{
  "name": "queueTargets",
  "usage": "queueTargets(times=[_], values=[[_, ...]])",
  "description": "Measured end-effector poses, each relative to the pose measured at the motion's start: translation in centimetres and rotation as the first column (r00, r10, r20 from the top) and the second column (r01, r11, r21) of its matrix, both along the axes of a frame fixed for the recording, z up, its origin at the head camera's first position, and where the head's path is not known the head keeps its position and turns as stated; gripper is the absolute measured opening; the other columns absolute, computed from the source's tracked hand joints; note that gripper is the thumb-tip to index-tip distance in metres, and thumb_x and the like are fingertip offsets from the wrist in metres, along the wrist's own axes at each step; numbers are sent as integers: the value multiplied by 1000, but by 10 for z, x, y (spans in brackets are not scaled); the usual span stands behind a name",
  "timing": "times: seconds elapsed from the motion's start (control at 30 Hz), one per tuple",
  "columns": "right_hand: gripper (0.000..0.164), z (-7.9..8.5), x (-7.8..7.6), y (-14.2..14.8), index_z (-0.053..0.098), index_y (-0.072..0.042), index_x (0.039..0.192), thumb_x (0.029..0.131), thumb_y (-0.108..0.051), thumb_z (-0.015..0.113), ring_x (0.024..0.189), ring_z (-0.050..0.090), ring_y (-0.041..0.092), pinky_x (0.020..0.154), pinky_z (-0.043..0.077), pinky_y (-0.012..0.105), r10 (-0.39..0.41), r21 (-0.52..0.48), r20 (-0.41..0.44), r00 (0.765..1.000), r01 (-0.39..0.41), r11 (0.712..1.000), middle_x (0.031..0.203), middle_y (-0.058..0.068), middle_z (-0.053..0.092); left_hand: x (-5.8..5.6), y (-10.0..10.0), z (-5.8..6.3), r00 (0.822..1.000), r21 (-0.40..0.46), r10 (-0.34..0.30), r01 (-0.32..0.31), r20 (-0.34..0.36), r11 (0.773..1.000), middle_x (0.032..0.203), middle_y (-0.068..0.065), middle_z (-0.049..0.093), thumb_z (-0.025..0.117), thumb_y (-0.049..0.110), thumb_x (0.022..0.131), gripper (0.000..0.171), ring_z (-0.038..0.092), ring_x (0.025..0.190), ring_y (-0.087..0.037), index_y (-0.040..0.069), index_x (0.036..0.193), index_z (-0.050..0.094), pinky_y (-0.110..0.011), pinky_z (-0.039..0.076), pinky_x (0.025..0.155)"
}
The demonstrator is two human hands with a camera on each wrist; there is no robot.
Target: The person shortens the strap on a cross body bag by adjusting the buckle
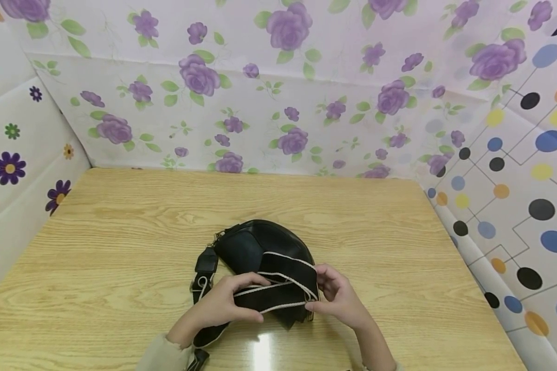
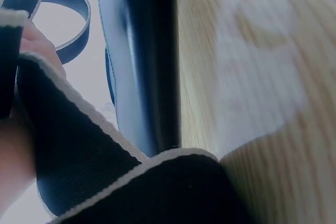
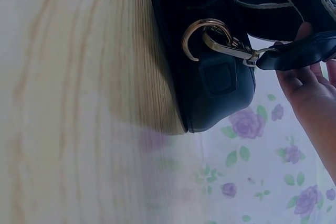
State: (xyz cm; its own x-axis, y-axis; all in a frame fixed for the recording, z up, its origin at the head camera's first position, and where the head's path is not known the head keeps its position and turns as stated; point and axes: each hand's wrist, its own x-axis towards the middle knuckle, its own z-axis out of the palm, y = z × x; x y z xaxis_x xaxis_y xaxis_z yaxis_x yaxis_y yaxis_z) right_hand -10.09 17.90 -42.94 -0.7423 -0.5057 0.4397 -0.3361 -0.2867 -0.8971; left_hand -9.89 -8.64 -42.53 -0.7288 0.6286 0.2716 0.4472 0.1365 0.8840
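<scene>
A black crescent-shaped shoulder bag [image 1: 278, 237] rests on the wooden table, its curved side away from me. Its wide black strap [image 1: 278, 296], edged in off-white, lies in folded layers over the near side of the bag. My left hand [image 1: 225, 301] holds these layers at their left, thumb below and fingers above. At the right end of the folds, my right hand [image 1: 339, 299] grips the strap between thumb and fingers. In the right wrist view a gold ring [image 3: 207, 40] and clasp join the strap's leather tab to the bag's end.
More strap, with a leather tab [image 1: 206, 261] and metal buckle, hangs from the bag's left end and runs down beneath my left forearm. The wooden table [image 1: 120, 232] extends to a floral cloth [image 1: 260, 103] behind, with patterned cloths on both sides.
</scene>
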Motion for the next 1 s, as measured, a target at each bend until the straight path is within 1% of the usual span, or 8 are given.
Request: queueTargets(times=[0.1, 0.27, 0.43, 0.57, 0.67, 0.8, 0.93, 1.0], values=[[44, 0, 0, 1, 41, 16, 106, 70, 15, 65, 96, 54, 14, 80, 44, 24, 3, -3, 4, 1000, -3, 1000, 107, 3, 56, 0, 0, 0, 1000, -3, -2, 2, 27, 1000, 105, 2, 60, 78, 15, 69, 47, 56, 89, -11, 16, 111, 57, -26, 45, 74], [43, 1, 0, 1, 41, 16, 106, 70, 16, 65, 96, 54, 14, 81, 44, 24, 10, 3, 2, 1000, -10, 1000, 107, 4, 56, 1, -1, 1, 997, -32, 9, -7, 76, 999, 87, 7, 61, 77, 17, 70, 34, 55, 73, -8, 20, 97, 56, -26, 46, 65], [43, 3, 0, 2, 40, 19, 105, 70, 16, 65, 96, 54, 14, 81, 44, 25, 17, 17, -7, 1000, -17, 1000, 106, 4, 56, 1, -3, 3, 996, -33, 2, 1, 93, 999, 70, 10, 49, 71, 19, 77, 20, 46, 63, -4, 15, 78, 51, -22, 42, 59], [44, 5, 0, 3, 41, 18, 105, 70, 16, 65, 96, 54, 14, 81, 44, 25, 17, 39, -11, 1000, -17, 999, 106, 4, 56, 3, -4, 16, 994, -13, -38, 39, 98, 999, 66, 10, 40, 63, 11, 83, 20, 39, 59, -1, 10, 71, 47, -19, 36, 56], [44, 5, 0, 4, 42, 17, 106, 69, 18, 65, 96, 54, 15, 82, 44, 26, 20, 51, -23, 1000, -19, 999, 107, 5, 55, 5, -4, 24, 993, 14, -83, 82, 83, 997, 64, 10, 39, 59, 5, 85, 21, 39, 58, 0, 8, 68, 46, -17, 36, 55], [45, 5, -1, 5, 43, 15, 107, 68, 18, 66, 98, 54, 16, 83, 44, 27, 33, 60, -26, 999, -31, 998, 109, 6, 54, 1, -6, 15, 992, 35, -116, 114, 58, 993, 62, 10, 34, 56, 2, 87, 30, 35, 56, 2, 8, 63, 39, -16, 33, 53], [44, 4, -1, 6, 45, 11, 106, 68, 15, 68, 99, 54, 16, 84, 43, 28, 46, 75, -16, 999, -44, 996, 111, 5, 53, -3, -10, 2, 986, 53, -138, 133, 98, 990, 61, 9, 33, 54, 4, 89, 33, 33, 54, 2, 8, 60, 37, -15, 30, 51], [44, 4, -1, 7, 46, 10, 106, 68, 14, 69, 100, 53, 16, 85, 43, 28, 52, 79, -19, 998, -51, 996, 111, 5, 53, -3, -11, 1, 981, 69, -154, 147, 117, 987, 61, 8, 34, 53, 5, 89, 33, 34, 55, 1, 7, 60, 38, -16, 31, 51]])
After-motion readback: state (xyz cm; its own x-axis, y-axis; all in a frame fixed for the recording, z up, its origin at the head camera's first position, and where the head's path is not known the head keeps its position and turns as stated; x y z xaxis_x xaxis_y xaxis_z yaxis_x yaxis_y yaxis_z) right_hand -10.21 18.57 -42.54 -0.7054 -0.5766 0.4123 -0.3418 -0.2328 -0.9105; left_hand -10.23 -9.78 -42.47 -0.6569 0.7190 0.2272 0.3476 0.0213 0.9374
